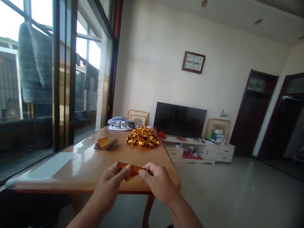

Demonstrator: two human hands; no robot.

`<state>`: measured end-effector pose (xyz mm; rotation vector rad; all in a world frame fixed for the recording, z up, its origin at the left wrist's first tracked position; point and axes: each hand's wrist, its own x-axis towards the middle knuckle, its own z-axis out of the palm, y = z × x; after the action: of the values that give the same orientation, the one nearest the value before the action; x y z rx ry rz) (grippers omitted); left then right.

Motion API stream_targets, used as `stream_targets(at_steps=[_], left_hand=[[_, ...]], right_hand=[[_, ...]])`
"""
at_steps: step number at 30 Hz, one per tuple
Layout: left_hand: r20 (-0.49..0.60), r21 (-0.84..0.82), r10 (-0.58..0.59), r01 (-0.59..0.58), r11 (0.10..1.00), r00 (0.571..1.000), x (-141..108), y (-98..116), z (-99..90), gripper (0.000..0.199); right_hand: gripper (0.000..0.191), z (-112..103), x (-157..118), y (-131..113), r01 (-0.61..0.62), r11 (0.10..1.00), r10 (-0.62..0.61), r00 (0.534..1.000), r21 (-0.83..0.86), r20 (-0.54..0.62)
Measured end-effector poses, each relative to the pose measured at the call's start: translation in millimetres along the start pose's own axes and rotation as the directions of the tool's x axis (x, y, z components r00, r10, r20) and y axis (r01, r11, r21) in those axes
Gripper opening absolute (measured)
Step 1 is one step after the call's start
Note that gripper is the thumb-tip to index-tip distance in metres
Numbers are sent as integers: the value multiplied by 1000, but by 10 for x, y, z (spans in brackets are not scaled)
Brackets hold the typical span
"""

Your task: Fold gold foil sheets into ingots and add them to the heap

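Observation:
A partly folded sheet of shiny gold foil paper [132, 174] is stretched between my two hands, above the near edge of the wooden table [89, 171]. My left hand [111, 182] pinches its left end, thumb on top. At the other end my right hand [160, 181] grips it between thumb and fingers. Farther back on the tabletop lies a heap of folded gold foil pieces [143, 137]. To its left is a stack of foil paper sheets [106, 143], its top sheet curling up.
Folded cloth [121, 123] and a picture frame [139, 116] are at the table's far end. A pale sheet [51, 165] lies along the left side, by the window. Beyond stand a television [180, 120] and a low white cabinet [208, 152].

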<state>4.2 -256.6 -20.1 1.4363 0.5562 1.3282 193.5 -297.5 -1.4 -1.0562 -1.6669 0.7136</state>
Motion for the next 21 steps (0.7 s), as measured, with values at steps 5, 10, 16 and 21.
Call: stream_targets(at_steps=[5,10,16,21], left_hand=[[31,-70,-40,42,997,999,-10,-19,26,21],[72,-109,-87,95,989,994,-45,-30,42,21],[60,43,-70,68,997,996,-61,70,14,22],[-16,132,-30,32,991,999,-64,90,-66,26]], right_hand=[[36,-37,-20,43,-18,994,9,996,108,83],[39,-82,-68,119,-46,984,30,995,169,99],[39,-124,-120,189,-98,982,88,994,163,69],[40,-157,-157,183,-114,976,103,992,185,69]])
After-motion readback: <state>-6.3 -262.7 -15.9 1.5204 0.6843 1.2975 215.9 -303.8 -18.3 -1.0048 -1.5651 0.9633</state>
